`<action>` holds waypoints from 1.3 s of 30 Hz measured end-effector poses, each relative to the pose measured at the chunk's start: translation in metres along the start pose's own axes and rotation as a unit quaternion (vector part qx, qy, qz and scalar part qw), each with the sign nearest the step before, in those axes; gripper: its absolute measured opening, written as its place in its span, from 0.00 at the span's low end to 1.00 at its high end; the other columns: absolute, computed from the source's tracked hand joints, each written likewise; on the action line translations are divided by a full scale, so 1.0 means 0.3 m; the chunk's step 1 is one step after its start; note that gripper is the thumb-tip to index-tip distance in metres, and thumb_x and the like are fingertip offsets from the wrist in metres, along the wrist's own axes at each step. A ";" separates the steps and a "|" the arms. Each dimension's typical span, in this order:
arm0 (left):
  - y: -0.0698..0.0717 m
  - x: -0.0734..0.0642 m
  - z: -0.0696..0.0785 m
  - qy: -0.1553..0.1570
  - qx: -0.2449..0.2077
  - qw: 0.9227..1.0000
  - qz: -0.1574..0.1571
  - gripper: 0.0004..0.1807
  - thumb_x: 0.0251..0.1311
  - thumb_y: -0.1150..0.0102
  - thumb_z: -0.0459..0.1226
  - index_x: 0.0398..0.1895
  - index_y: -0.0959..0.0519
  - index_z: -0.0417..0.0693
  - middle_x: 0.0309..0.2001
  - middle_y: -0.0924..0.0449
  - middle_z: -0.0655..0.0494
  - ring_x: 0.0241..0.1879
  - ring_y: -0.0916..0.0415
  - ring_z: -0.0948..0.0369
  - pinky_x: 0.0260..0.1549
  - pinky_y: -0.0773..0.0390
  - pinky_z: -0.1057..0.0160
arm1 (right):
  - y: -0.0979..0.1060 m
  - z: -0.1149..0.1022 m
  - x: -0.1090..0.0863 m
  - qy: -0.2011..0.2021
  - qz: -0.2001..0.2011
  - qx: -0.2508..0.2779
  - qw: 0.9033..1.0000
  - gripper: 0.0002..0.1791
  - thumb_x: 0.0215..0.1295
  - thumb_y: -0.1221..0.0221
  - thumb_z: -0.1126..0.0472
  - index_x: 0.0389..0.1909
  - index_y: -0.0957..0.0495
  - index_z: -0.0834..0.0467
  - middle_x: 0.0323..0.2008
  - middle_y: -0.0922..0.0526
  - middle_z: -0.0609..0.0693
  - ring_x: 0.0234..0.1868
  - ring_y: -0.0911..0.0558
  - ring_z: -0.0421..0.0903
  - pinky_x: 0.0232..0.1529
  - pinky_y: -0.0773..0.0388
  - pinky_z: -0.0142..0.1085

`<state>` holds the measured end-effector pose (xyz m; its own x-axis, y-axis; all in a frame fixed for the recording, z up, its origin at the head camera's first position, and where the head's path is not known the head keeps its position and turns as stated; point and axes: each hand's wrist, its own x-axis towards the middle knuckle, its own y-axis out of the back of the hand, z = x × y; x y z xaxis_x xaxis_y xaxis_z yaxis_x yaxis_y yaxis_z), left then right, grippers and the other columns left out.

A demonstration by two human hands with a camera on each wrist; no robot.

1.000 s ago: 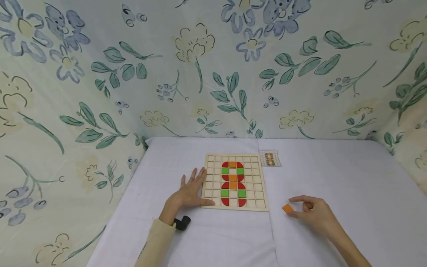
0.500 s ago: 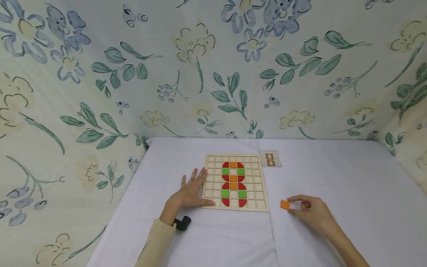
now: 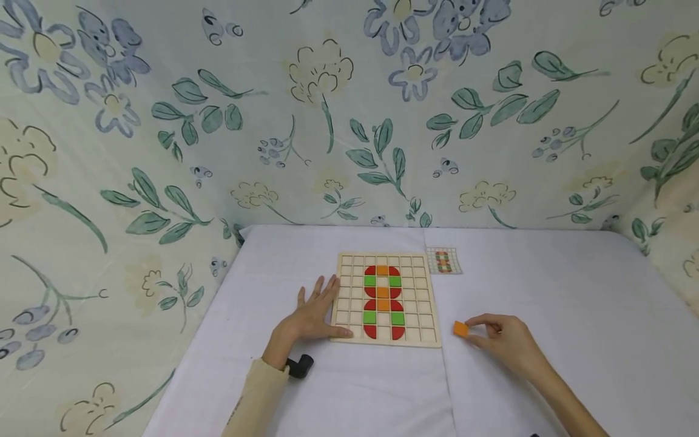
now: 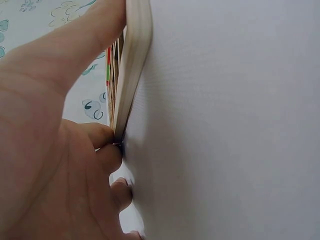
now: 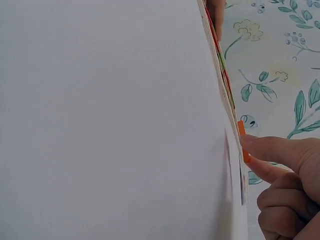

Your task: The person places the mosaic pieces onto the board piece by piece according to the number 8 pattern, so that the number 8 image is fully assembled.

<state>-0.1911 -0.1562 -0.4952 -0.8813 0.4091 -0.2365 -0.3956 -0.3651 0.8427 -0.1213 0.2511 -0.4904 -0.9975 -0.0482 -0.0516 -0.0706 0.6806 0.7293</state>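
In the head view a wooden grid board (image 3: 417,303) lies on the cloth, with red rounded tiles, green square tiles and orange square tiles set in its middle columns. My left hand (image 3: 309,318) rests at the board's left side, fingers spread along the edge and thumb over the front left corner. To the right of the board, my right hand (image 3: 505,340) pinches an orange square tile (image 3: 461,329) between thumb and index finger. The right wrist view shows that orange tile (image 5: 243,141) edge-on, the other fingers curled under. The left wrist view shows the board's thick edge (image 4: 135,65) against the fingers.
A small printed pattern card (image 3: 444,261) lies at the board's back right corner. White cloth (image 3: 546,273) covers the table, and a floral curtain (image 3: 349,121) hangs behind it. A black device (image 3: 300,366) is at my left wrist.
My right hand has moved slightly left and away from me with the orange tile, which has turned in the fingers. The left hand has stayed on the board.
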 end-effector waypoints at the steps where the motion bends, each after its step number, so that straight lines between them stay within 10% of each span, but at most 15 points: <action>1: 0.000 0.000 0.000 0.002 0.002 1.000 -0.002 0.69 0.52 0.27 0.65 0.85 0.60 0.49 0.86 0.68 0.53 0.85 0.76 0.48 0.78 0.74 0.31 | -0.006 -0.014 0.008 0.004 -0.002 0.006 1.000 0.15 0.56 0.24 0.59 0.44 0.11 0.57 0.17 0.40 0.42 0.20 0.42 0.35 0.21 0.44 0.28; 15: 0.003 0.001 0.004 0.001 -0.002 1.000 0.009 0.70 0.51 0.25 0.63 0.85 0.59 0.47 0.86 0.65 0.51 0.85 0.74 0.46 0.78 0.74 0.29 | -0.221 -0.246 0.103 0.078 -0.106 0.079 0.988 0.13 0.55 0.23 0.59 0.41 0.11 0.56 0.15 0.40 0.42 0.19 0.41 0.36 0.22 0.45 0.26; 39: -0.002 0.005 0.000 0.005 0.012 1.000 0.004 0.70 0.51 0.26 0.64 0.85 0.59 0.47 0.86 0.65 0.51 0.85 0.73 0.46 0.78 0.72 0.29 | -0.296 -0.289 0.116 0.103 -0.112 0.076 0.985 0.11 0.55 0.23 0.63 0.39 0.12 0.55 0.15 0.37 0.42 0.19 0.39 0.35 0.21 0.43 0.25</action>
<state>-0.1921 -0.1553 -0.4961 -0.8871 0.3983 -0.2333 -0.3816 -0.3484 0.8562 -0.1496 0.1255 -0.4978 -0.9365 -0.3472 -0.0492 -0.3048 0.7364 0.6040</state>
